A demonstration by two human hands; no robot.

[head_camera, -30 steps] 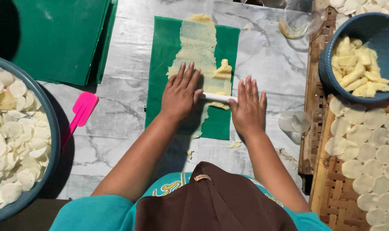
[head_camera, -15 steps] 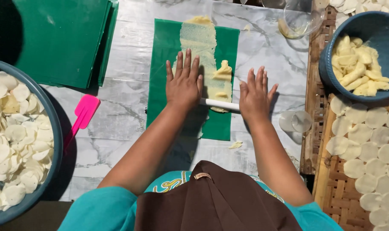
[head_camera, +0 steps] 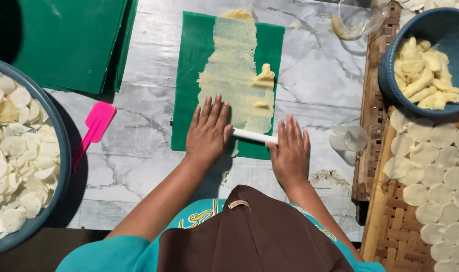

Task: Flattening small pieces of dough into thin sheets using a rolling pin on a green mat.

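Under my left grip [head_camera: 207, 132] and right grip [head_camera: 290, 151]: roller [head_camera: 254, 136], white, smooth, plastic-looking. Dough sheet [head_camera: 234, 75] pale yellow, thin, matt, ragged at edges. Mat [head_camera: 189, 85] green, smooth plastic, slight sheen. Worktop [head_camera: 315, 80] marble-patterned covering, grey-white, glossy. Spatula [head_camera: 96, 126] near worktop's left edge: pink, matt, rubbery look. Tray [head_camera: 390, 216] at right edge: woven bamboo strips, wooden frame, rough. Bowl [head_camera: 436, 25] at far right corner: blue plastic, smooth. My apron [head_camera: 249, 236]: brown cloth, matt.
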